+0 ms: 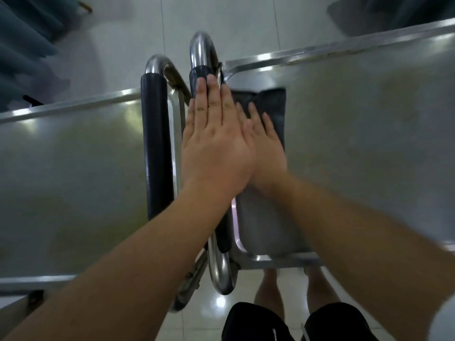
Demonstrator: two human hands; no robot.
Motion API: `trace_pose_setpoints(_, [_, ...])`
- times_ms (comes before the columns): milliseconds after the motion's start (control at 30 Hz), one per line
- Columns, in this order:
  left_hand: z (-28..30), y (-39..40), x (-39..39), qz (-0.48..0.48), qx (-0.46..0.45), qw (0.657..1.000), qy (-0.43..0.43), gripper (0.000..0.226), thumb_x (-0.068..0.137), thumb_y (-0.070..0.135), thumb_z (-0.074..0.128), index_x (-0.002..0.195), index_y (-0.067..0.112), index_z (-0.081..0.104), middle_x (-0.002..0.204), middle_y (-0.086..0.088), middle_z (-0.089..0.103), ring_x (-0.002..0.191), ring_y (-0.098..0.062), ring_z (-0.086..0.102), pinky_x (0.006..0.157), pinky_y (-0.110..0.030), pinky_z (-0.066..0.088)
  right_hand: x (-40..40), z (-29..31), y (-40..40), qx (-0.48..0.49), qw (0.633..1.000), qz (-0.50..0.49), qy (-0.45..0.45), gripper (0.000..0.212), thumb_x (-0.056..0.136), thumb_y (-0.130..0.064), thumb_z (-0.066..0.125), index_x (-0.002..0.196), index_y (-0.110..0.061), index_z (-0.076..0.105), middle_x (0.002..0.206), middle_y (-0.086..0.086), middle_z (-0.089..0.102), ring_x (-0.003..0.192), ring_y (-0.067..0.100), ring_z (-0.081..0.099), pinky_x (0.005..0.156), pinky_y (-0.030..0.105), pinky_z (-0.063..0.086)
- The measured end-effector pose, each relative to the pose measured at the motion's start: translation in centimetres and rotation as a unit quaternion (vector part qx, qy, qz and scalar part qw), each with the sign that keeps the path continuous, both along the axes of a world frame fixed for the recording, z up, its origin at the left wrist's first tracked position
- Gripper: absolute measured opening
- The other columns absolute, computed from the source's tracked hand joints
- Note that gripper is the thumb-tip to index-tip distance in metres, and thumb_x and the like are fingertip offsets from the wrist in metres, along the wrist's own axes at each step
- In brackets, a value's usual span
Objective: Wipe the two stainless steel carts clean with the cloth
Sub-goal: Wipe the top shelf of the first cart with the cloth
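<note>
Two stainless steel carts stand side by side, the left cart [73, 168] and the right cart [357, 143], their handles meeting in the middle. A dark grey cloth [268, 104] lies flat on the right cart's top near its left edge. My right hand [266, 148] presses flat on the cloth with straight fingers. My left hand [214, 141] lies flat, partly over the right hand, its fingertips reaching the black grip of the right cart's handle [202, 57].
The left cart's handle with a black grip [156, 143] runs beside my left hand. Both cart tops have raised rims. Teal curtains [27, 45] hang at the far left over a pale tiled floor [221, 18]. My legs show below the carts.
</note>
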State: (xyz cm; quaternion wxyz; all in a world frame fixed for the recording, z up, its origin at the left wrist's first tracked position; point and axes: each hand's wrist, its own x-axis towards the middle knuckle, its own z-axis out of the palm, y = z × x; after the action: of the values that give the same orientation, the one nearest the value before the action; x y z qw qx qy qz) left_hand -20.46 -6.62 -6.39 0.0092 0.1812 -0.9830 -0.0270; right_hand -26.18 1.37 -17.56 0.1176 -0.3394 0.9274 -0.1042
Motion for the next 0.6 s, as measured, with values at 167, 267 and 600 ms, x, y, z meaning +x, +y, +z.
trace_pose_setpoints(167, [0.3,-0.1,0.0,-0.005,0.017,1.000,0.000,0.069,0.113,0.043,0.019,0.168,0.005,0.006,0.176,-0.014,-0.004,0.163,-0.024,-0.011,0.128,-0.037,-0.011,11.5,-1.1,8.4,0.001,0.999,0.033,-0.017,0.070,0.107,-0.052,0.029,0.165,-0.018,0.011,0.173,0.000,0.005,0.159,0.024,-0.002,0.125,0.053,0.017])
trace_pose_setpoints(267, [0.5,0.0,-0.1,-0.004,0.021,1.000,-0.012,0.069,0.112,0.044,0.017,0.168,0.006,0.003,0.176,-0.013,-0.008,0.162,-0.023,-0.014,0.127,-0.036,-0.013,15.1,-1.1,13.2,0.027,0.998,0.043,-0.022,0.070,0.106,-0.053,0.033,0.165,-0.020,0.014,0.173,-0.003,0.007,0.159,0.022,0.002,0.125,0.051,0.017])
trace_pose_setpoints(600, [0.0,0.3,0.0,-0.007,-0.003,1.000,0.014,0.069,0.111,0.042,0.020,0.167,0.003,0.008,0.176,-0.015,-0.002,0.163,-0.025,-0.009,0.128,-0.036,-0.014,7.1,-1.6,14.9,0.037,0.998,0.055,0.004,0.071,0.104,-0.058,0.029,0.165,-0.024,0.016,0.172,-0.006,0.010,0.159,0.019,0.004,0.127,0.049,0.014])
